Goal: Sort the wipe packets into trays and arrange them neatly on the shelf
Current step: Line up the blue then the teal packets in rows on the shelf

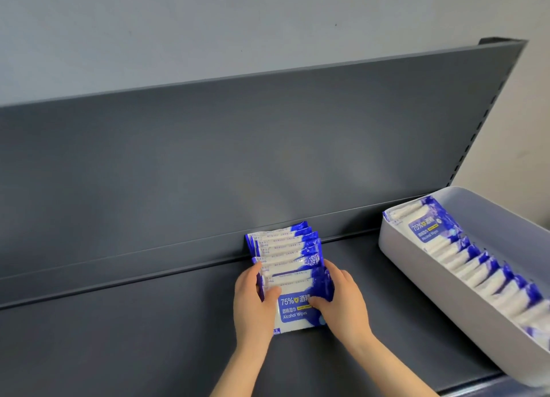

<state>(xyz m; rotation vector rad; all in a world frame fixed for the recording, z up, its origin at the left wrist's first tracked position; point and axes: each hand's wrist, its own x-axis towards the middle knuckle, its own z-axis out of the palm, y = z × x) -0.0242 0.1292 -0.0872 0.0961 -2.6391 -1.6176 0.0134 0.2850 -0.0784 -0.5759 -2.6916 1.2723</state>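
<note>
"Starting with the biggest thing, what fills the view?"

"A pale grey-blue wall (208, 24) across the top. Below it stands the dark grey back panel (208, 158) of a shelving unit, with a slotted upright (488, 105) along its right edge and a lighter wall beyond that."

"And the surface?"

"A dark grey shelf (119, 337), matte, with a raised lip where it meets the back panel."

"Where are the wipes?"

"In two places. At the right end of the shelf sits a long white tray (440, 289), set at an angle, its near end running out of the frame. A line of blue-and-white packets (464, 256) stands on edge inside it, along its left wall. Well apart from it, near the middle of the shelf, a loose row of wipe packets (285, 256) leans back, and its rear end touches the lip."

"What are the hands doing?"

"Both grip that row. The left hand (253, 301) curls its fingers round the left edge, thumb laid over the front packet (297, 313). The right hand (342, 304) wraps the right edge, its thumb pressed on the same packet's printed face, which reads 'Alcohol Wipes'."
</note>
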